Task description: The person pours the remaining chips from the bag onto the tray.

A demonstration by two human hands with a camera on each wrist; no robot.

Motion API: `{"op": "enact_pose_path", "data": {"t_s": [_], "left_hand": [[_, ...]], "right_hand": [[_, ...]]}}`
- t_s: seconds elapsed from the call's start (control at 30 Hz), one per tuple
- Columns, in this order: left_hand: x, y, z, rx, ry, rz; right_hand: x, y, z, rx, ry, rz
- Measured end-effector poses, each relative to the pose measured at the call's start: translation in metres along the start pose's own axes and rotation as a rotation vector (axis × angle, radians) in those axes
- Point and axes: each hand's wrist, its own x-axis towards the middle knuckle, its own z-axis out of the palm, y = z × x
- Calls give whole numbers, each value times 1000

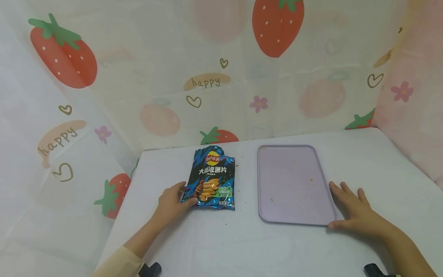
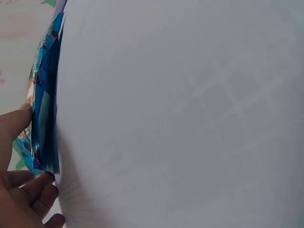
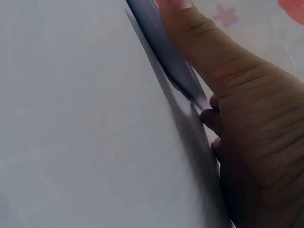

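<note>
The left hand [image 1: 174,202] grips the lower left corner of a blue-and-black potato chip bag [image 1: 211,179], which lies face up on the white table. Its thumb [image 2: 16,122] is on the bag's printed front, while the other fingers curl at the bag's edge, close over the tabletop. A shallow purple tray [image 1: 294,184] lies to the right of the bag. Beside the tray's right edge is the right hand [image 1: 358,213], with its fingers spread and its thumb at the near right corner. In the right wrist view, the thumb [image 3: 204,40] overlaps the tray's edge.
Small yellowish crumbs [image 1: 312,179] lie on the tray and on the table between bag and tray. A pale cloth backdrop [image 1: 242,84] with strawberries encloses the back and sides. The white tabletop [image 1: 238,250] extends toward the person.
</note>
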Motion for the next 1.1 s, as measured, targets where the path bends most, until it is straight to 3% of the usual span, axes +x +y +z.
{"op": "enact_pose_path", "data": {"t_s": [0.13, 0.4, 0.73, 1.1], "left_hand": [[3, 1, 0, -65, -25, -9], [7, 3, 1, -175, -70, -90], [13, 2, 3, -398, -40, -123], [14, 5, 7, -498, 41, -160]], "right_hand": [[-1, -3, 2, 10, -10, 5], [-1, -5, 3, 9, -16, 6], [1, -5, 1, -4, -13, 6], [2, -1, 5, -2, -23, 24]]}}
